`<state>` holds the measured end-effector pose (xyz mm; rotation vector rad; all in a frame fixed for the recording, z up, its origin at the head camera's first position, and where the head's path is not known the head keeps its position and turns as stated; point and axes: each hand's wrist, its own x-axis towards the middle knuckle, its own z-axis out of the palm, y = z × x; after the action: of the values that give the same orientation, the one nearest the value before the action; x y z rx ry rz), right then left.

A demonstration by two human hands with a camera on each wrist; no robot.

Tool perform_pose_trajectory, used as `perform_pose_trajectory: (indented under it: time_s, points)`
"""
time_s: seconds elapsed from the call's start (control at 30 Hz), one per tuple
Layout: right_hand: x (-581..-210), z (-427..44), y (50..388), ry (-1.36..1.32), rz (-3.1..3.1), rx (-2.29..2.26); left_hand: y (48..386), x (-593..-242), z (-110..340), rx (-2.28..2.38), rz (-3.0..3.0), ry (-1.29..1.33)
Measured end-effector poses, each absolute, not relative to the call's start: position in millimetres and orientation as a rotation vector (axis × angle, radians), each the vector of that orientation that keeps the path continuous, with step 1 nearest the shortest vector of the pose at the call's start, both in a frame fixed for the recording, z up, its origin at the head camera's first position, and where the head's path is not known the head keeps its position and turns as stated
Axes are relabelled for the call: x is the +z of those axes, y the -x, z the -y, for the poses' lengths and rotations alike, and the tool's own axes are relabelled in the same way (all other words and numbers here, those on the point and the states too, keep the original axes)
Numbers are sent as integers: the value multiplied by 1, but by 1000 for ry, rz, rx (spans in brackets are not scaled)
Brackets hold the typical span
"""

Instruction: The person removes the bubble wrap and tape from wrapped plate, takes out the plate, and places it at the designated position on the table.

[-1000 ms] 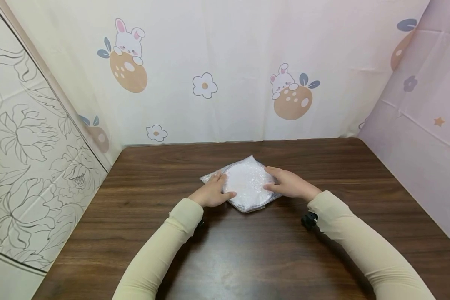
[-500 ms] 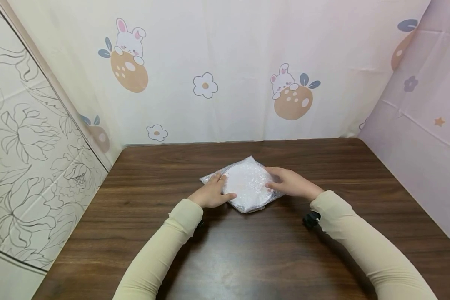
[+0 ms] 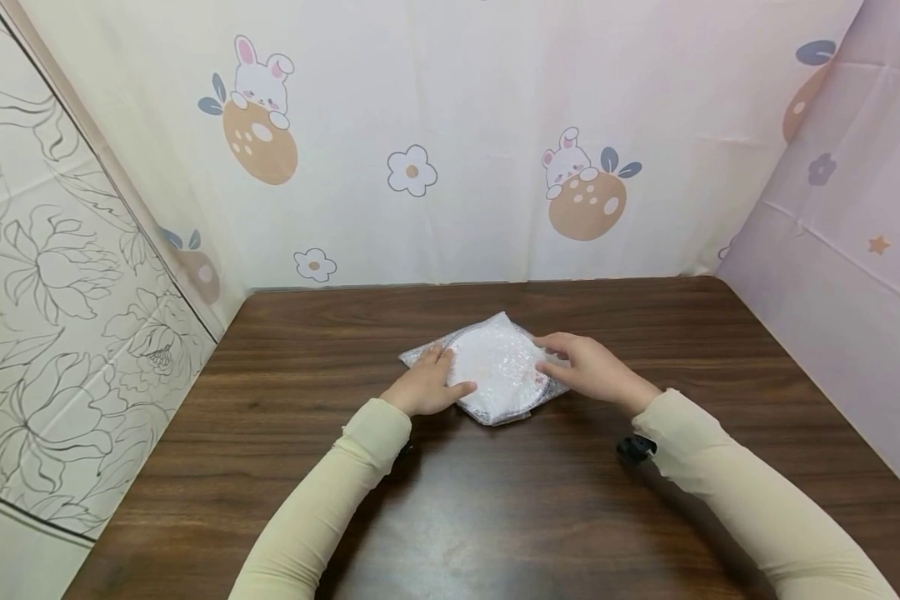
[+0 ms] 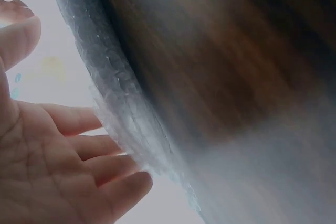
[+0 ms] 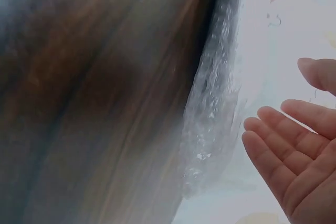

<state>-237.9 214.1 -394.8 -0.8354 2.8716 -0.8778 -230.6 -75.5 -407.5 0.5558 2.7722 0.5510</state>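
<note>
A flat, round white item in clear bubble wrap lies toward the back of the table, its wrap spreading into pointed corners. What the white item is cannot be made out. My left hand rests at its left edge, with fingers extended and the thumb over the near-left rim. At the right edge, my right hand has its fingers and thumb apart with nothing gripped; contact with the wrap is unclear. The left wrist view shows straight fingers against the bubble wrap. In the right wrist view, the right palm faces the wrapped edge.
The dark wood-grain table has its back edge against a pale curtain printed with rabbits and flowers. On the left stands a panel with line-drawn flowers. A small black device sits under the right wrist.
My right hand has drawn slightly right, uncovering a small red mark near the white item's right rim. My left hand and the wrapped item stay nearly where they were.
</note>
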Motion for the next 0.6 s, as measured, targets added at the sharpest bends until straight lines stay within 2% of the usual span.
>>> perform_pose_trajectory:
  time_s: [0.6]
  points:
    - [-401,-194,206,1271,-3003,-483,231,-407,65,516,-2774,-678]
